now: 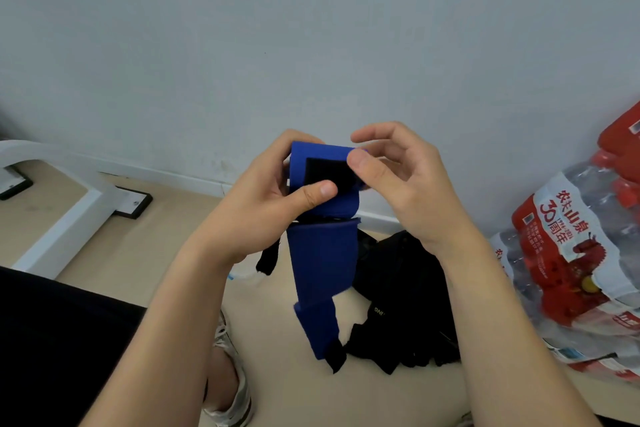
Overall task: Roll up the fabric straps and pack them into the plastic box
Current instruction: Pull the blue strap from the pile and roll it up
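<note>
A: Hands?
B: Left hand (270, 198) curled round the rolled end of the blue strap (322, 253), thumb pressing the black patch (325, 170), probably so the coil can't spring loose. Right hand (398, 184) pinches the roll's right edge, likely to turn it.
A: Rest of it?
B: Tail hangs free below both hands, so rolling looks unfinished. Black fabric pile (405, 288) below the right hand. No plastic box in view.

The strap (323, 253) I hold is matt blue cloth, with a black fuzzy patch (327, 172) on its upper part. Below and right of the strap lies black cloth (398, 305), also matt. Further right, the bottle pack (571, 253) has a glossy clear plastic wrap. Under the strap the floor (166, 229) looks smooth and pale.
</note>
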Demonstrator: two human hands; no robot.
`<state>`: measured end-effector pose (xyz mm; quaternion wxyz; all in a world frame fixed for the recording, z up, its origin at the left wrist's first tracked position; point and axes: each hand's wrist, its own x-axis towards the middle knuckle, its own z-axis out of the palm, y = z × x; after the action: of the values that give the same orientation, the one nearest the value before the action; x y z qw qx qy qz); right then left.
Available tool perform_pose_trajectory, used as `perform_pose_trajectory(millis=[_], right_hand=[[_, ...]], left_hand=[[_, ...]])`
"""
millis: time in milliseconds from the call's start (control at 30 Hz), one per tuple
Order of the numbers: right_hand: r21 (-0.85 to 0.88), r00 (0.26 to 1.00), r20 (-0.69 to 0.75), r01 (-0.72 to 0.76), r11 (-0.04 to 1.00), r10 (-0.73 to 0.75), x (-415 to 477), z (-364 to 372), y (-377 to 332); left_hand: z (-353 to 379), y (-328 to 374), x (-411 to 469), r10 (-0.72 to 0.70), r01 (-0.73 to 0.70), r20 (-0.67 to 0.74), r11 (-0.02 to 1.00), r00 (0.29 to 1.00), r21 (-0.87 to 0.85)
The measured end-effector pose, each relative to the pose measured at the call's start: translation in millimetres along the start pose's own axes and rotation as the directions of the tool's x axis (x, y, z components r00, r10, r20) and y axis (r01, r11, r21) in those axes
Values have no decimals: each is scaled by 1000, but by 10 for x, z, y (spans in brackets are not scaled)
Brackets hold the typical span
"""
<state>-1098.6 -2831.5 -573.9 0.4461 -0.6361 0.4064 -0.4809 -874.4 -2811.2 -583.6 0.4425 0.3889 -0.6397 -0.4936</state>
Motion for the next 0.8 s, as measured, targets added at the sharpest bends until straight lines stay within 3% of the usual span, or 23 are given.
perform_pose_trajectory(millis=[100,233,367,433,500,667,800], right_hand=[[-63,998,39,-41,997,43,20,11,-11],[-125,1000,13,19,992,-17,10,30,-12],[-136,998,-21,54,989,-58,-28,103,14],[-126,996,-45,76,989,-83,-38,110,14],[-120,991,-83,96,988,-107,-38,99,5],[-96,982,-132,123,988,-135,-48,142,-25],[-101,979,-140,137,985,-151,-60,189,-38]], left_hand=[[-11,11,3,12,-12,33,1000,999,-14],[-49,37,-10,-61,63,52,997,997,-40],[-109,15,-28,-111,104,72,990,991,91],[-79,-25,-33,-123,122,-1,987,992,107],[-50,-52,-33,-148,153,-71,986,986,70],[-18,-71,-19,-269,263,-43,958,962,-116],[-27,-53,-18,-349,341,-31,927,936,-154]])
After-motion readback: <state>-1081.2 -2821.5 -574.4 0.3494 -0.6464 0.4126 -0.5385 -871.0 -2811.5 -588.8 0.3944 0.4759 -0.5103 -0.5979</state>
